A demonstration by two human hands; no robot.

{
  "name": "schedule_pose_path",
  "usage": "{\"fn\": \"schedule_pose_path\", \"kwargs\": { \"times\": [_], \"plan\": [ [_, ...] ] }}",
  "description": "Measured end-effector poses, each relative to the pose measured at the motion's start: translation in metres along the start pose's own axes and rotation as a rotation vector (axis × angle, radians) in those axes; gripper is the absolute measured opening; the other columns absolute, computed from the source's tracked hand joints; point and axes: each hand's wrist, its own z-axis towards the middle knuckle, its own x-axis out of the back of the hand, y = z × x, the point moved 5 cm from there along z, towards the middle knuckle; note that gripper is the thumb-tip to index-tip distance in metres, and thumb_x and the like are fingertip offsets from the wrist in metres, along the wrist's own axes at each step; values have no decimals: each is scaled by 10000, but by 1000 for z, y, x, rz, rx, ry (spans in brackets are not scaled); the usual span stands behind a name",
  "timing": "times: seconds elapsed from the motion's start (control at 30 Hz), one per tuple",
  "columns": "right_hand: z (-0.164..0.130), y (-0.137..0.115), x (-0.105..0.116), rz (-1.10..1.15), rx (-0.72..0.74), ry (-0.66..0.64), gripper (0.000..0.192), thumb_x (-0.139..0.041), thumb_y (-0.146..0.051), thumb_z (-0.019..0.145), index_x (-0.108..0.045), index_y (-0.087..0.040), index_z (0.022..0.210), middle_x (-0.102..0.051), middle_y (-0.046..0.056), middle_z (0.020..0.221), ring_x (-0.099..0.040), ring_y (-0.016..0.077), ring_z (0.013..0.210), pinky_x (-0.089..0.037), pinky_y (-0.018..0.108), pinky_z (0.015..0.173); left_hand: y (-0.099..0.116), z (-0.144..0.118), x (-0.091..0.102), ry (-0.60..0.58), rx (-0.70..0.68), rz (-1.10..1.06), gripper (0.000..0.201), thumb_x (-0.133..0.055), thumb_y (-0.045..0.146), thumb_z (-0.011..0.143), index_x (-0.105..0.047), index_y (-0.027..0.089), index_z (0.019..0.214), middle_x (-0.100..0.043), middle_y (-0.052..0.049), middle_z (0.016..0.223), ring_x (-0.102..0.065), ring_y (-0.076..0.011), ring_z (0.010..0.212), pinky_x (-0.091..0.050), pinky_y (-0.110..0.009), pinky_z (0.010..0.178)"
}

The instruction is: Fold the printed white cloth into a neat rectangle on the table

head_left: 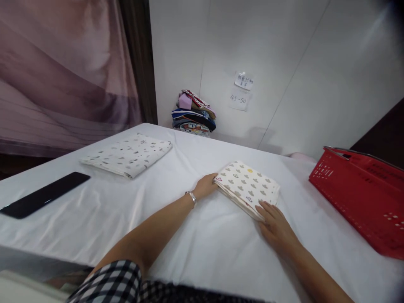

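Observation:
A folded white cloth (248, 185) with beige cloud-like shapes and a few small yellow and red figures lies on the white-covered table. My left hand (206, 186), with a silver bracelet at the wrist, is closed at its left corner; some fingertips are hidden by the cloth. At the near right corner, my right hand (277, 225) has its fingers over the top and its thumb at the near edge. Farther left lies a second folded white cloth (129, 155), printed with small grey and green marks. Neither hand touches that one.
A red plastic basket (360, 189) stands on the right. To the left lies a flat black glossy panel (46, 195). A stack of folded fabrics (194, 113) rises beyond the far edge, by a wall with paper signs (240, 99). A pinkish curtain (63, 67) hangs left.

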Motion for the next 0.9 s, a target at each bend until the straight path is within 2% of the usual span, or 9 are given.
{"fn": "schedule_pose_path", "kwargs": {
  "times": [0.1, 0.23, 0.4, 0.5, 0.67, 0.8, 0.9],
  "plan": [
    [8, -8, -3, -41, -57, 8, 453, -488, -309, 855, -478, -190, 1292, -487, 132, 1336, -437, 298, 1234, -357, 518, 1000, 2, 2, 1, 17, -31, 26, 404, -446, 207, 802, -545, 253, 1191, -638, -15, 1094, -560, -204, 989, -428, -283, 816],
    [10, -6, 0, -53, -63, 26, 398, -442, -282, 886, -505, -201, 1270, -533, 123, 1292, -488, 281, 1189, -393, 501, 971, 9, -2, 8, 18, -67, 84, 374, -402, 186, 835, -575, 263, 1157, -651, -11, 1064, -568, -196, 969, -420, -275, 808],
    [-4, -6, 8, -6, 23, -19, 388, -418, -221, 890, -510, -221, 1267, -532, 93, 1301, -491, 235, 1196, -394, 459, 988, 15, -40, 18, -60, -148, 243, 352, -429, 201, 823, -589, 294, 1122, -660, -7, 990, -575, -209, 924, -417, -271, 729],
    [-6, -12, 13, 12, 29, -52, 381, -449, -275, 893, -513, -195, 1261, -511, 107, 1321, -460, 242, 1225, -375, 460, 1003, 11, -60, 19, -53, -114, 265, 369, -404, 230, 854, -537, 291, 1193, -652, -14, 972, -574, -201, 904, -423, -273, 714],
    [12, -22, 24, 57, -64, -69, 348, -451, -381, 899, -561, -220, 1187, -585, 92, 1230, -511, 247, 1165, -366, 484, 991, 6, -64, 15, 11, -89, 313, 384, -436, 233, 834, -517, 247, 1209, -619, -48, 995, -560, -211, 915, -452, -300, 729],
    [31, -33, 32, 142, -88, -33, 290, -404, -339, 923, -593, -245, 1122, -638, 66, 1121, -574, 223, 1044, -418, 440, 925, 16, -65, 16, 103, -246, 314, 517, -490, 165, 770, -441, 203, 1283, -501, -92, 1259, -466, -232, 1128, -423, -350, 901],
    [41, -40, 31, 187, -83, -25, 278, -396, -303, 928, -621, -227, 1073, -650, 67, 1061, -584, 214, 985, -450, 394, 864, 32, -68, 13, 68, -409, 300, 545, -498, 149, 767, -425, 203, 1304, -442, -91, 1342, -385, -235, 1233, -349, -388, 997]
  ]
}}
